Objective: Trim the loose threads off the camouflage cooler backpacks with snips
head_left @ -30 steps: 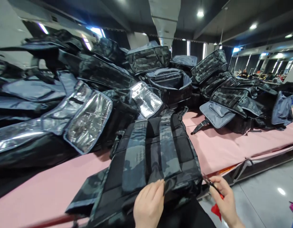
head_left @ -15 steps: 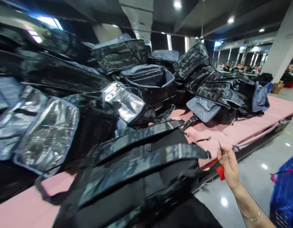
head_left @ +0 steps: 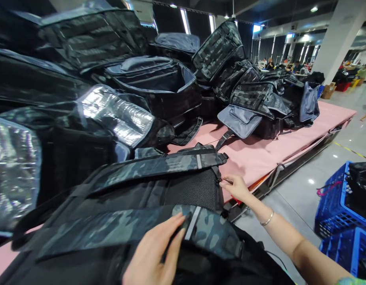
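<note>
A black backpack (head_left: 183, 190) lies back-side up before me, with camouflage shoulder straps and a mesh panel. My left hand (head_left: 159, 247) is at its nearer shoulder strap (head_left: 212, 229), thumb and fingers closed on the strap beside a pale reflective band. My right hand (head_left: 237, 187) is at the backpack's far right end, near the tip of the other strap (head_left: 168, 166). Its fingers pinch a thin dark pointed tool (head_left: 227, 181), which looks like thread snips; a bit of red shows below the hand.
More camouflage bags (head_left: 159, 87), some open with silvery or grey lining, are heaped on the left and behind. They rest on a pink-covered table (head_left: 290, 146). Blue crates (head_left: 331, 215) stand on the floor at right, near a pillar (head_left: 334, 43). People sit far back.
My left hand has come into view onto the nearer strap. My right hand has moved left with the pointed tool to the backpack's end. The view has shifted right and down.
</note>
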A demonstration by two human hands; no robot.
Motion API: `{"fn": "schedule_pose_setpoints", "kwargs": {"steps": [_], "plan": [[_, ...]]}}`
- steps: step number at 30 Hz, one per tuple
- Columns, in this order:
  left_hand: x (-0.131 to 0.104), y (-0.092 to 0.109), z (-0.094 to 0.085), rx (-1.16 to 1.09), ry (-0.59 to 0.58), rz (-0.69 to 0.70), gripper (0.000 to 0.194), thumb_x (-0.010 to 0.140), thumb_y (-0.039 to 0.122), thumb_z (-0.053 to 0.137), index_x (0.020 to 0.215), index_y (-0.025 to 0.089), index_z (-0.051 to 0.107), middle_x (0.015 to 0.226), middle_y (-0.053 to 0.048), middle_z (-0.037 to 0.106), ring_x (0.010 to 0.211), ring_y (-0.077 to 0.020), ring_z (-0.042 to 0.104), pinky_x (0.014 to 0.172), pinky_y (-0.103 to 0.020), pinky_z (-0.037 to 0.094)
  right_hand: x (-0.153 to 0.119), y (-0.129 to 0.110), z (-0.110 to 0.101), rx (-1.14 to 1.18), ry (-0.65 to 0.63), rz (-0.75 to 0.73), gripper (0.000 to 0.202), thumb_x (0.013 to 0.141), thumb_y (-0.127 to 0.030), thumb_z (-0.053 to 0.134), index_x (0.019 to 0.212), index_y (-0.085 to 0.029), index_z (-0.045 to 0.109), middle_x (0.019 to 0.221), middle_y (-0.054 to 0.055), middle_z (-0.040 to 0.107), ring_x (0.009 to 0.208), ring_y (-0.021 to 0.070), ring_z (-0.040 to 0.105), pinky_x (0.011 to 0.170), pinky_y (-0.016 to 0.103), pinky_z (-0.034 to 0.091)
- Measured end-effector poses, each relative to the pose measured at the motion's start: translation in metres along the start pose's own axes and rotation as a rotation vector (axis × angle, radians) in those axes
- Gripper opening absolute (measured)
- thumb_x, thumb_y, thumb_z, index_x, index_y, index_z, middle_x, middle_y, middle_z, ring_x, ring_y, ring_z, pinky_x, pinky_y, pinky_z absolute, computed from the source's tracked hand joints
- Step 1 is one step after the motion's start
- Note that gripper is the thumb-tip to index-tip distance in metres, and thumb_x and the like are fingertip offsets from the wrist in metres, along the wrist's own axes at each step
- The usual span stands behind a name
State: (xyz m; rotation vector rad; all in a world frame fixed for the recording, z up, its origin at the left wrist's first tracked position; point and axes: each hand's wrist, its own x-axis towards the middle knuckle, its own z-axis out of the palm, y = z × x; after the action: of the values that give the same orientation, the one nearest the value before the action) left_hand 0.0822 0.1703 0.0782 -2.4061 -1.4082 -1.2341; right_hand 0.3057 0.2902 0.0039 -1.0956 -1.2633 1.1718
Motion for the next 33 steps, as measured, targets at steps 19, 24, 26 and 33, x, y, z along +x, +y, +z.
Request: {"fn": "schedule_pose_setpoints", "kwargs": {"steps": [19, 24, 26, 33], "plan": [[0.044, 0.056, 0.033, 0.444, -0.64, -0.026, 0.02, 0.079, 0.037, 0.055, 0.074, 0.019, 0.06, 0.069, -0.005, 0.063, 0.071, -0.0237, 0.058, 0.063, -0.034, 0.035, -0.017, -0.014, 0.005, -0.12, -0.057, 0.038, 0.033, 0.068, -0.045, 0.066, 0.075, -0.015, 0.054, 0.064, -0.005, 0.05, 0.059, 0.0078, 0.044, 0.056, 0.021, 0.034], [0.035, 0.056, 0.032, 0.408, -0.669, -0.056, 0.021, 0.08, 0.021, 0.041, 0.081, 0.018, 0.062, 0.068, -0.006, 0.064, 0.069, -0.0236, 0.059, 0.064, -0.035, 0.037, -0.018, -0.019, -0.009, 0.307, -0.396, 0.271, 0.046, 0.068, -0.056, 0.063, 0.077, -0.011, 0.058, 0.048, -0.012, 0.023, 0.043, 0.0029, 0.015, 0.043, 0.019, 0.011], [0.031, 0.052, 0.032, 0.325, -0.626, -0.123, 0.028, 0.078, 0.018, 0.038, 0.089, 0.017, 0.064, 0.071, -0.006, 0.065, 0.069, -0.0231, 0.06, 0.066, -0.036, 0.04, -0.021, -0.02, -0.012, 0.416, -0.466, 0.321, 0.046, 0.066, -0.054, 0.068, 0.078, -0.01, 0.058, 0.047, -0.013, 0.023, 0.043, 0.0022, 0.013, 0.043, 0.019, 0.008], [0.011, 0.032, 0.011, -0.535, -0.334, -0.66, 0.025, 0.061, 0.034, 0.065, 0.083, 0.021, 0.066, 0.073, -0.003, 0.066, 0.067, -0.0178, 0.06, 0.064, -0.027, 0.049, -0.03, -0.022, -0.011, 0.607, -0.498, 0.393, 0.042, 0.068, -0.046, 0.072, 0.082, -0.008, 0.06, 0.047, -0.013, 0.023, 0.042, 0.0012, 0.017, 0.042, 0.018, 0.011]]}}
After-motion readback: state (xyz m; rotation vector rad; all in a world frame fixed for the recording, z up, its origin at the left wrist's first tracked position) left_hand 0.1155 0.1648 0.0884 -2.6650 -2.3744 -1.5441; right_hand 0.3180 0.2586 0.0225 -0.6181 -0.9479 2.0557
